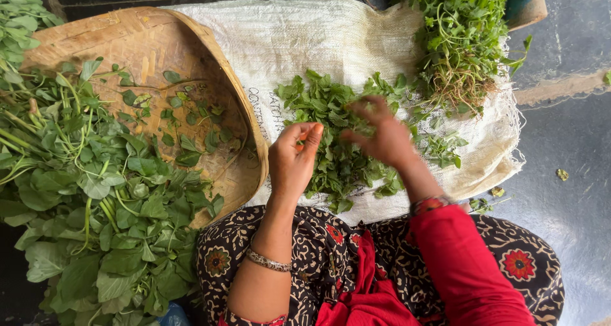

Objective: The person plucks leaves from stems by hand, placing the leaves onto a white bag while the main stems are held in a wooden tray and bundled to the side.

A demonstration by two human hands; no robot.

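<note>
My left hand (294, 157) hovers above a white woven sack (331, 36), fingers pinched together on a small green leaf or stem bit. My right hand (380, 134) is blurred, fingers curled over a loose pile of plucked green leaves (340, 164) on the sack; whether it grips any leaf I cannot tell. The two hands are a short gap apart, both over this pile. A silver bangle circles my left wrist, a red one my right.
A round woven bamboo tray (149, 43) lies at the left, holding broad-leaved greens (108, 211) and scattered leaves. A bunch of small-leaved herbs with roots (461, 40) rests on the sack's far right. Dark wet floor (566, 192) is at the right. My patterned lap fills the bottom.
</note>
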